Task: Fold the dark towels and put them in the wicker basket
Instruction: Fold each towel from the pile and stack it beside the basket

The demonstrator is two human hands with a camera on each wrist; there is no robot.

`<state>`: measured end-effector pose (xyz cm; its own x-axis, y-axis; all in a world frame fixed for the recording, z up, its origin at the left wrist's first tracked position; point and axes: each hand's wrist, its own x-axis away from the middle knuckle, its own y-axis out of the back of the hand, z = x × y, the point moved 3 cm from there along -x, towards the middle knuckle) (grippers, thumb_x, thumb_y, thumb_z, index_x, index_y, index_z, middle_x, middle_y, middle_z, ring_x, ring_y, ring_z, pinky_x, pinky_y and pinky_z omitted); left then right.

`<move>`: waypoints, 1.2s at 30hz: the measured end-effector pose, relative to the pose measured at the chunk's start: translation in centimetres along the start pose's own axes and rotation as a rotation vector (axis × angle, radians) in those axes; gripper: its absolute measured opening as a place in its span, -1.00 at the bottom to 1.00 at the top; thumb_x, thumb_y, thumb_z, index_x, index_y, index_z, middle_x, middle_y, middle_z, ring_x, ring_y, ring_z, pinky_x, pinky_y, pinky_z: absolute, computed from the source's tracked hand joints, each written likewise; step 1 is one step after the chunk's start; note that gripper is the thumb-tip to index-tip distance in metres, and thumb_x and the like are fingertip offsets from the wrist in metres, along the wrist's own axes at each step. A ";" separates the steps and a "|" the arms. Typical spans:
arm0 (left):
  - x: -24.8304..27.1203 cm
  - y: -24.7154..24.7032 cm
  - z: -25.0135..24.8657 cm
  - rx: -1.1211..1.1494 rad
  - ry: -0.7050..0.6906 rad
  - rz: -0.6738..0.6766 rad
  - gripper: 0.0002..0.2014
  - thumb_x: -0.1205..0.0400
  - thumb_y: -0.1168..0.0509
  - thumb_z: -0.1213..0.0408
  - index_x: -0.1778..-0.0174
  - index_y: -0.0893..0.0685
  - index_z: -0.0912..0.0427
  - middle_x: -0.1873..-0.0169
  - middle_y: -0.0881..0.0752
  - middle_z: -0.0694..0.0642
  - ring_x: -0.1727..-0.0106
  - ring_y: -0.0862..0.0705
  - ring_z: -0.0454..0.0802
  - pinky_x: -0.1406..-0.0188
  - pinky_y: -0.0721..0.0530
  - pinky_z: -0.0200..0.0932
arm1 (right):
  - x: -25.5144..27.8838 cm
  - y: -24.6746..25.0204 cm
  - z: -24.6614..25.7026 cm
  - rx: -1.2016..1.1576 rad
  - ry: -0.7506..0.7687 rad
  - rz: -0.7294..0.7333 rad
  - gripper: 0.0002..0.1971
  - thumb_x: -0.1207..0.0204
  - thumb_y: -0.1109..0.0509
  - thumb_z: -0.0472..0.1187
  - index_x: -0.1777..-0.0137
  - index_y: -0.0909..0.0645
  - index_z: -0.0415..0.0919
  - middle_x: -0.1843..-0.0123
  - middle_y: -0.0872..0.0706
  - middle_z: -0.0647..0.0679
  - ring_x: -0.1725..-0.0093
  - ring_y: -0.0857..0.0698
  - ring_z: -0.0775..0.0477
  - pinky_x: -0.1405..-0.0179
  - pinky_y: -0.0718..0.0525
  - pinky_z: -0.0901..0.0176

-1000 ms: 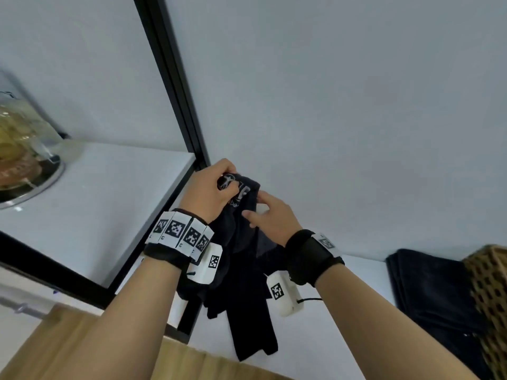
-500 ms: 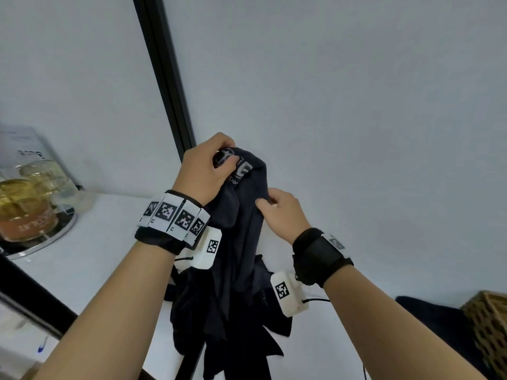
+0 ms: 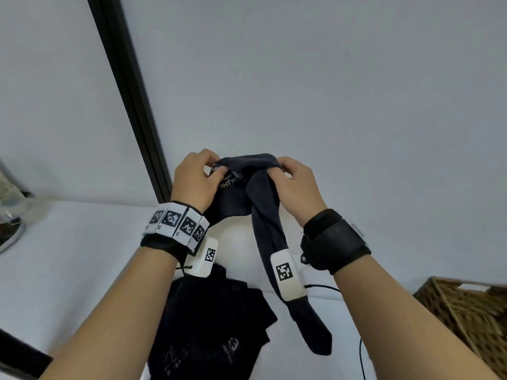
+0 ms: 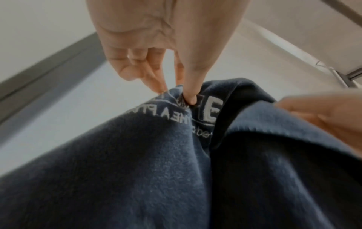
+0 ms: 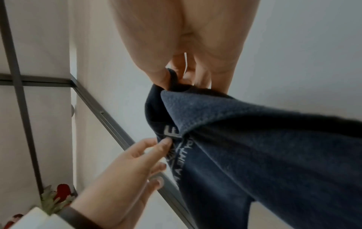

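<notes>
A dark blue towel (image 3: 264,215) with pale lettering hangs in the air between both hands, above the white table. My left hand (image 3: 196,179) pinches its top edge near the lettering, thumb and fingertips (image 4: 191,99) pressed into the cloth. My right hand (image 3: 293,182) grips the top edge a little to the right, fingers curled over the hem (image 5: 176,80). The towel's tail (image 3: 315,333) dangles down past my right wrist. More dark towel cloth (image 3: 214,330) lies crumpled on the table under my left forearm. The wicker basket (image 3: 466,319) stands at the lower right.
A white table (image 3: 68,270) runs below the hands. A black vertical frame post (image 3: 129,91) stands against the pale wall behind my left hand. A glass item on a metal base (image 3: 11,223) sits at the far left edge. A thin black cable (image 3: 362,360) crosses the table near the basket.
Both hands have risen and drawn apart along the towel's top edge. My right hand went from touching the cloth's side to gripping the hem, and the towel now hangs spread between them.
</notes>
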<state>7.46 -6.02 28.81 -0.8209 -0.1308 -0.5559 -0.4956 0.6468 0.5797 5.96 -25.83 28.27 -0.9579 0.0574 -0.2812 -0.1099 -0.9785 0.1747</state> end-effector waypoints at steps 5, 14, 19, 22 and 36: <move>6.1 -7.5 1.0 0.171 0.261 0.132 -0.80 -0.62 -0.38 0.09 0.05 -0.54 0.11 0.08 -0.69 0.11 0.15 -0.68 0.10 0.08 -0.61 -0.03 | 2.5 2.3 -2.8 0.076 -0.064 -0.029 -0.83 -0.62 -0.29 -0.15 0.02 -0.73 -0.05 0.02 -0.77 0.05 -0.06 -0.73 0.02 -0.16 -0.73 -0.08; 19.2 -14.5 -0.2 0.449 0.536 0.569 -0.50 -0.62 -0.22 -0.15 0.34 -0.70 0.25 0.36 -0.75 0.14 0.24 -0.68 -0.03 0.08 -0.65 0.04 | 8.6 8.3 -8.6 0.100 -0.244 -0.171 -0.89 -0.48 -0.39 -0.09 0.22 -0.73 0.05 0.19 -0.78 0.07 0.02 -0.79 -0.07 0.03 -0.81 -0.15; 21.7 -14.9 -4.4 0.809 0.650 0.606 -0.74 -0.60 -0.31 0.13 0.16 -0.72 0.28 0.20 -0.69 0.29 0.13 -0.65 0.09 0.01 -0.71 0.17 | 12.9 10.1 -10.6 0.088 -0.309 -0.171 -0.88 -0.48 -0.41 -0.06 0.19 -0.78 0.04 0.23 -0.78 0.14 0.06 -0.80 -0.01 0.01 -0.81 -0.14; 23.2 -14.5 -5.9 0.892 0.768 0.637 -0.67 -0.55 -0.32 0.04 0.16 -0.68 0.30 0.34 -0.57 0.17 0.30 -0.56 0.06 0.35 -0.59 -0.10 | 15.2 11.5 -11.2 -0.078 -0.353 -0.210 -0.85 -0.51 -0.43 -0.14 0.14 -0.76 -0.21 0.21 -0.73 -0.11 0.01 -0.80 -0.16 0.15 -0.84 -0.07; 32.6 -11.9 -11.7 0.810 0.791 0.660 -0.72 -0.70 -0.27 0.43 -0.29 -0.73 0.18 -0.10 -0.75 0.38 -0.17 -0.75 0.21 -0.09 -0.78 0.11 | 28.9 12.2 -16.8 -0.896 -0.717 0.044 -0.45 -0.67 -0.18 0.22 -0.26 -0.74 -0.23 -0.27 -0.75 -0.27 -0.30 -0.72 -0.19 -0.36 -0.62 -0.19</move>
<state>-16.74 -26.74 10.76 -0.9226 0.1583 0.3519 0.1435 0.9873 -0.0679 -18.62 -39.45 6.41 -0.9185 -0.1620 0.3609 -0.1197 -0.7557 -0.6438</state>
